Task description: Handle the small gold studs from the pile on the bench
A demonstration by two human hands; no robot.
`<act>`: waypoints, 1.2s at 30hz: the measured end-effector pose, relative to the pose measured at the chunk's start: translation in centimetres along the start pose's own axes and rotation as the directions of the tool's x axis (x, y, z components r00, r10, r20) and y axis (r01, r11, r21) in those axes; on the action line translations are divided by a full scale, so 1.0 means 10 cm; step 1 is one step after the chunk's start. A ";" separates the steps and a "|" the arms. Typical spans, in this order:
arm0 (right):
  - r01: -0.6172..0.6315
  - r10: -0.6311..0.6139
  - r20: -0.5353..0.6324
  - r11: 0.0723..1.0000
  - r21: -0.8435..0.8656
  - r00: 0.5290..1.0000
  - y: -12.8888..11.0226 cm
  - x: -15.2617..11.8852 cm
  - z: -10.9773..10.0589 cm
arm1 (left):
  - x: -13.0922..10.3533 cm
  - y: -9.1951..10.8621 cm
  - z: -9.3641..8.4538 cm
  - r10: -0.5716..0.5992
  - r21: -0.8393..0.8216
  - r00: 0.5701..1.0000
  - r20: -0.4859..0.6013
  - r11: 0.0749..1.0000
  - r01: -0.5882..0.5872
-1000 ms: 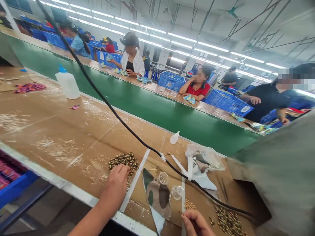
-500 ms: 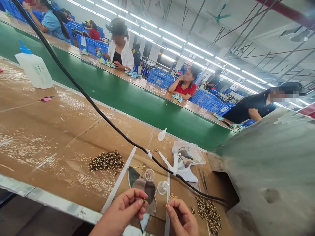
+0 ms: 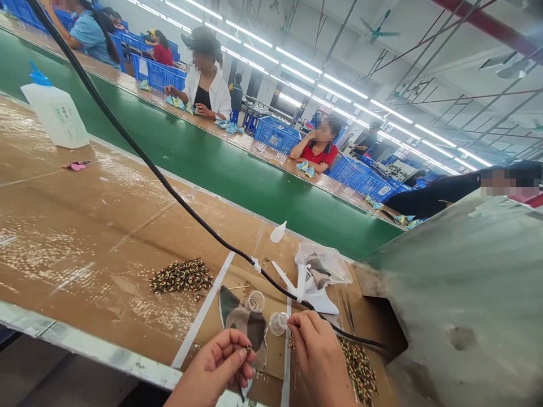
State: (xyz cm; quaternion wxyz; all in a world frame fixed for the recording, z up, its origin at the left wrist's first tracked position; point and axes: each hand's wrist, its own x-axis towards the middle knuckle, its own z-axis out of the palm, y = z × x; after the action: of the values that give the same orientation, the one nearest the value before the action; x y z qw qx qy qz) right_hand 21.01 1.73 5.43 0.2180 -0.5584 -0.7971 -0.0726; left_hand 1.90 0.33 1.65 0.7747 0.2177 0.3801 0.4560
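Centrally, near the front edge of the workbench (image 3: 106,226): camouflage fabric piece (image 3: 246,322). Just beyond: small clear cup (image 3: 278,323), touched by fingertips of right hand (image 3: 320,359), curled. Left hand (image 3: 223,362): pinched shut on tiny bead (image 3: 248,347).

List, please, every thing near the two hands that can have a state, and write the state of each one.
left hand: fingers pinched on a small bead
small bead: held at the left fingertips
right hand: fingertips at the small clear cup
small clear cup: upright, open
second clear cup: upright, open
left bead pile: loose heap on table
black cable: hanging slack across table
white bottle: upright, blue cap on
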 end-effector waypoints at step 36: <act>0.125 -0.125 -0.009 0.978 0.168 0.992 -0.04 0.02 -0.09 | -0.04 0.04 -0.01 -0.046 -0.069 0.998 0.046 0.996 0.050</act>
State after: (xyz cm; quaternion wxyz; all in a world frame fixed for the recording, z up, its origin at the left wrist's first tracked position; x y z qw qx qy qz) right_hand 20.85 1.50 6.36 0.2587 -0.4869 -0.8341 -0.0183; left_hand 1.51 0.20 2.03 0.8009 0.1913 0.3517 0.4454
